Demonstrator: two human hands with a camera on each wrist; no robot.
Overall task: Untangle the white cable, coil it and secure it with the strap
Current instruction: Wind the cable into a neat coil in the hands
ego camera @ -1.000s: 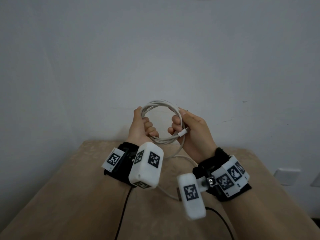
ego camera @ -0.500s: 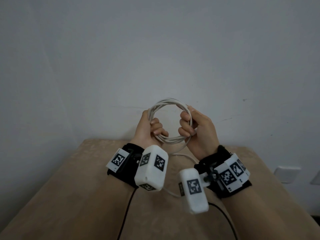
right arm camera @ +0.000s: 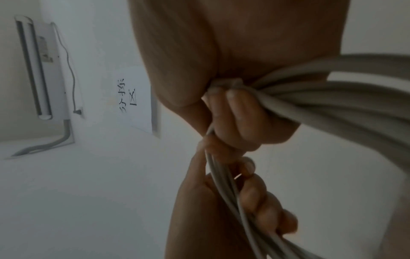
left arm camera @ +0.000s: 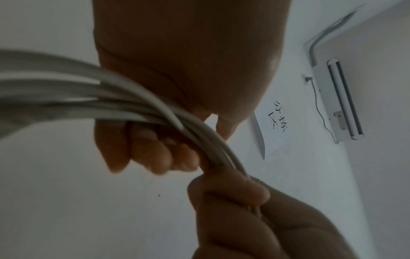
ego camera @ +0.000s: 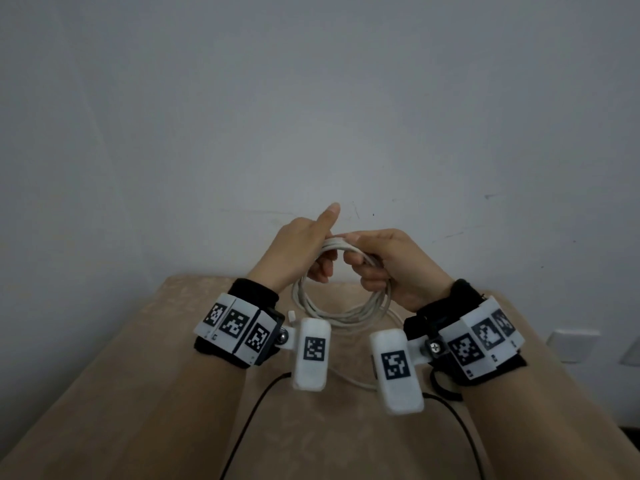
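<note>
The white cable [ego camera: 346, 317] is wound into a coil of several loops that hangs from both hands above the table. My left hand [ego camera: 318, 261] grips the top of the coil from the left, palm down, with its index finger sticking out straight. My right hand [ego camera: 360, 268] grips the same top stretch right beside it. In the left wrist view, my left hand [left arm camera: 155, 154] curls its fingers round the cable bundle [left arm camera: 133, 105]. The right wrist view shows my right hand [right arm camera: 233, 113] clenched round the bundle [right arm camera: 332, 98]. A loose cable tail [ego camera: 349, 379] lies on the table. I cannot make out a strap.
The beige table [ego camera: 138, 393] stands against a plain grey wall. Black wires [ego camera: 249, 420] trail from the wrist cameras toward me. A wall socket plate [ego camera: 571, 344] is at the right. An air conditioner [left arm camera: 341, 99] and a paper sign [left arm camera: 277, 115] hang high on the wall.
Both hands have turned palm down and dropped lower. The coil, held upright by its sides before, now hangs below them from its top. My left index finger has straightened.
</note>
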